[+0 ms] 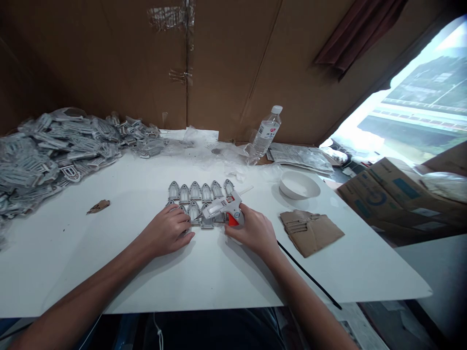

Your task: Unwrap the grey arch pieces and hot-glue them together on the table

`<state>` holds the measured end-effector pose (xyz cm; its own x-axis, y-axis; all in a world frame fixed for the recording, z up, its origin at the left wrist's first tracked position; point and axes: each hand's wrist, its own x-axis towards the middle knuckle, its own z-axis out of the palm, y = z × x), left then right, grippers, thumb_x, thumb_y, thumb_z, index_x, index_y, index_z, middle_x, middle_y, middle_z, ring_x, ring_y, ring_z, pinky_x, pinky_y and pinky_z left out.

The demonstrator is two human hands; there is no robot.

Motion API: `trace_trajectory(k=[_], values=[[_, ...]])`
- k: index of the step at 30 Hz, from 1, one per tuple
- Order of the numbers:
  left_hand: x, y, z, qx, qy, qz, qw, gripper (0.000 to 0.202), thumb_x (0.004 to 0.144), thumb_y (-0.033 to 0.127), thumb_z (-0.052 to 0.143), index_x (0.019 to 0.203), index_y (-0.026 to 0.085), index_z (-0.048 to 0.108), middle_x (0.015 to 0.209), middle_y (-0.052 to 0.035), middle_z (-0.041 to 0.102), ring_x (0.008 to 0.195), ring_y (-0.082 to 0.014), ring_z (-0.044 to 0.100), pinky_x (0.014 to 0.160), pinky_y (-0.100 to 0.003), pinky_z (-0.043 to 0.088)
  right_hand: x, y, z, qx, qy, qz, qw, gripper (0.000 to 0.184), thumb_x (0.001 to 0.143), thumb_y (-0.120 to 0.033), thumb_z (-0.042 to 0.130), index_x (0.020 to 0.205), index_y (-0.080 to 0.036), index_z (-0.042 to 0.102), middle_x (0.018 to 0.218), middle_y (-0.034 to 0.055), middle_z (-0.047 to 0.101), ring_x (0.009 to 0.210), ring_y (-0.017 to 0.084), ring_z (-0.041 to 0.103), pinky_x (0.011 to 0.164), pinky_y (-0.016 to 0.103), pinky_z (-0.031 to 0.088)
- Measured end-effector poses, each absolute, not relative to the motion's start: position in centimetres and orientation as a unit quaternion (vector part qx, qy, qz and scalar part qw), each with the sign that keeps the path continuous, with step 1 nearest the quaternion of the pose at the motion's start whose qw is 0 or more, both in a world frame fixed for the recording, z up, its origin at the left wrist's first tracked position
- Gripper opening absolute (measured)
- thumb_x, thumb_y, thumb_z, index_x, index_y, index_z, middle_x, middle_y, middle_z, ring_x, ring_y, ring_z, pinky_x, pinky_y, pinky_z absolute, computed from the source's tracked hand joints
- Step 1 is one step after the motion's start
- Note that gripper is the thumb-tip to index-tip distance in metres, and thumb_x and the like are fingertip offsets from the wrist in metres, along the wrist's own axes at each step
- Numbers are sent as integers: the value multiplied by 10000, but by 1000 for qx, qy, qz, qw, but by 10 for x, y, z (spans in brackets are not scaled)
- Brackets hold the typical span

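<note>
My right hand (255,230) is closed around a white hot glue gun (220,208) with an orange trigger (232,220). A glue stick (246,190) sticks out of its back, and the nozzle points left over small grey-and-white arched pieces (194,190). These lie side by side in two rows on the white table. My left hand (170,229) rests at the left end of the lower row, its thumb apart from the bent fingers. It covers some pieces there, and its fingertips are partly hidden. A black cord (310,274) runs from beneath my right wrist toward the front edge.
Bagged pieces form a large heap (65,146) at the left. At the back stands a tilted water bottle (268,132) near crumpled plastic. A white bowl (299,185) and a flat cardboard scrap (312,233) lie right of my hand. A brown scrap (98,206) lies left.
</note>
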<state>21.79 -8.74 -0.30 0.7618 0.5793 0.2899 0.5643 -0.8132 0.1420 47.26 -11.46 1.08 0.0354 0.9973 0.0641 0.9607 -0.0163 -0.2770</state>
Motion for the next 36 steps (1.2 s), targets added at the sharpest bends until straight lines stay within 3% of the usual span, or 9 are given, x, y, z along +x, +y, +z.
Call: trace_trajectory(k=[22,33,36], values=[[218,-88,-2,938,299,176,21,256,910,287,475,842,203,708,880,-49,692,882,-201,612,958,-434,411,479,-114,15,-715,-688,75,94,284,634,-405,634,761,-212,469,676,11,580,606,155,502,514,254,194],[212,-83,-1,935,308,175,28,242,901,303,497,831,199,704,947,-50,704,895,-201,626,955,-426,417,478,-115,20,-736,-651,67,173,265,682,-422,594,732,-214,438,642,11,568,617,166,526,532,246,239],[203,-79,5,928,329,172,22,196,854,312,546,908,196,693,982,-55,705,937,-217,624,983,-432,395,478,-115,19,-754,-628,44,187,303,688,-465,590,725,-216,421,636,19,565,648,189,552,534,245,241]])
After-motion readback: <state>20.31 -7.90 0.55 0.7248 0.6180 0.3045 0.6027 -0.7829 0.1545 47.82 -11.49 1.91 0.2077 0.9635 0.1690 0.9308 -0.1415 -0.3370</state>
